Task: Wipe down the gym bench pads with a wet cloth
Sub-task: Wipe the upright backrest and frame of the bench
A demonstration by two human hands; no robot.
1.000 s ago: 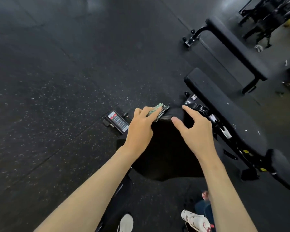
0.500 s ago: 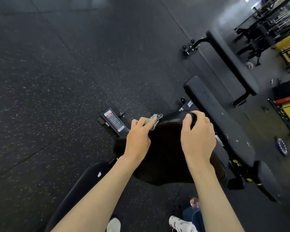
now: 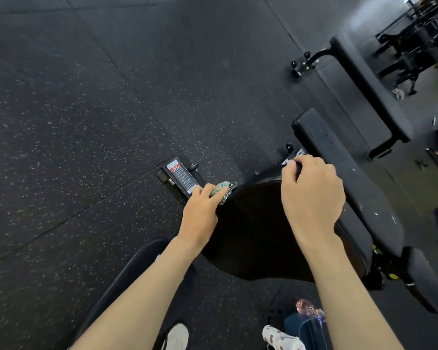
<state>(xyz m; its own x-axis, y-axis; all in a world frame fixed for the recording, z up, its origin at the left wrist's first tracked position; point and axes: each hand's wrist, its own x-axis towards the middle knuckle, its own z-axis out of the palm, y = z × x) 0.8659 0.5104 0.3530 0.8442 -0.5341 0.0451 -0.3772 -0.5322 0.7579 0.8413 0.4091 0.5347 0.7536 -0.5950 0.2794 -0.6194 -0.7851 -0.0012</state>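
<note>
Two bare forearms reach up from the bottom of the frame. Between them at the bottom edge are two shoes, one plain white shoe (image 3: 177, 335) on the left and one patterned shoe (image 3: 281, 337) to its right.

Just above, in the lower centre, sits one rounded black pad (image 3: 258, 238), the nearest bench cushion. Both hands are on it. The left hand (image 3: 200, 213) is closed in a narrow grip, its fingers curled round one bunched green cloth (image 3: 220, 188), which it presses against the pad's upper left edge. The right hand (image 3: 311, 195) has its fingers bent down over the pad's far rim, gripping it, with the thumb lying along the near side.

Just left of the cloth, on the floor, lies a black bar with a printed label (image 3: 181, 176); the writing is too small to read.

To the right of the pad runs one long bench (image 3: 339, 178), slanting from centre right towards the lower right corner, its black surface flecked with white marks. Farther off, in the upper right, stands a second flat bench (image 3: 369, 82). Behind it are dark metal racks (image 3: 410, 46), blurred.

Black speckled rubber floor (image 3: 86, 122) fills the left and top of the frame.
</note>
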